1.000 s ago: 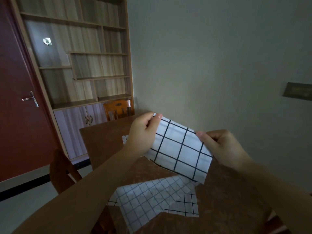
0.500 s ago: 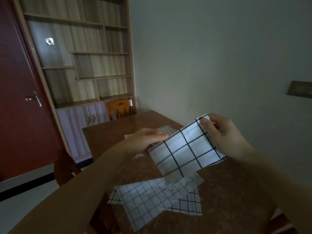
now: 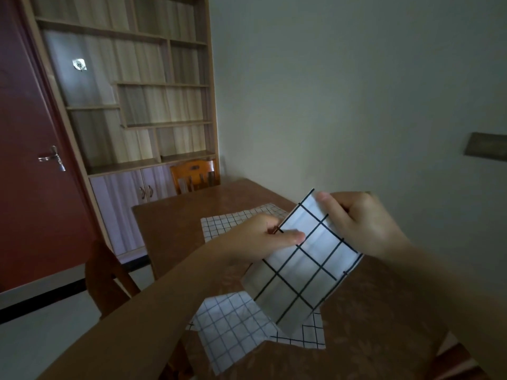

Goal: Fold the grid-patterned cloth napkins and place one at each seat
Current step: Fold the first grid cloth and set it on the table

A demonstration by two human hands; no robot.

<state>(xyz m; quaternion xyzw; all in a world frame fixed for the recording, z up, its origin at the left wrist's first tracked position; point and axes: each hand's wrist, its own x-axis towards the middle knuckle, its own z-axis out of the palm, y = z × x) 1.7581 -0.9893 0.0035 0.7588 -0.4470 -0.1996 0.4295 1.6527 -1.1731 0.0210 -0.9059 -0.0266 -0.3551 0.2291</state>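
A folded white napkin (image 3: 304,267) with a wide black grid hangs tilted in the air above the brown table (image 3: 170,231). My right hand (image 3: 359,223) pinches its upper corner. My left hand (image 3: 263,237) pinches its left edge, thumb lying across the cloth. Below it on the table lie a fine-grid napkin (image 3: 230,327) near the front edge and another dark-lined napkin (image 3: 310,335) partly under the held one. A further fine-grid napkin (image 3: 236,218) lies flat farther back, partly hidden by my left hand.
An orange chair (image 3: 194,174) stands at the table's far end and a dark chair (image 3: 109,275) at its left side. A wooden shelf unit (image 3: 131,86) and a red door (image 3: 30,160) fill the left. A grey wall runs along the right.
The held napkin has turned from lying level between my hands to hanging steeply tilted. My right hand rose to its top corner, and my left hand dropped and now grips its left edge.
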